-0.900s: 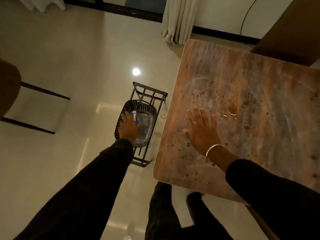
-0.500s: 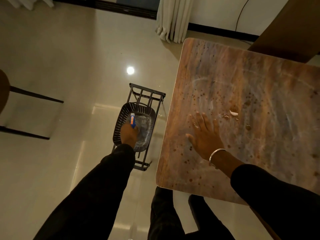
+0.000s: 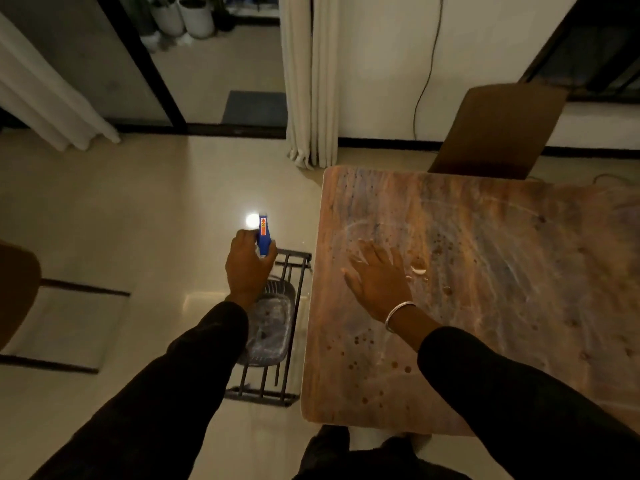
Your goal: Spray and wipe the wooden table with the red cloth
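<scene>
The wooden table (image 3: 502, 306) fills the right side, its top streaked and dotted with drops and small puddles. My left hand (image 3: 247, 268) is closed around a blue spray bottle (image 3: 264, 235) with an orange label, held in the air left of the table, above a dark basket (image 3: 277, 327). My right hand (image 3: 379, 282) lies flat on the table near its left edge, fingers spread, holding nothing. No red cloth is in view.
The basket rests on a low black metal rack (image 3: 273, 393) beside the table's left edge. A brown chair back (image 3: 498, 129) stands behind the table. Curtains (image 3: 310, 77) hang ahead, and another chair (image 3: 17, 289) sits at the far left on the glossy floor.
My left hand has lifted the spray bottle up out of the basket. My head has tilted up, showing more of the room. My right hand stays flat on the table.
</scene>
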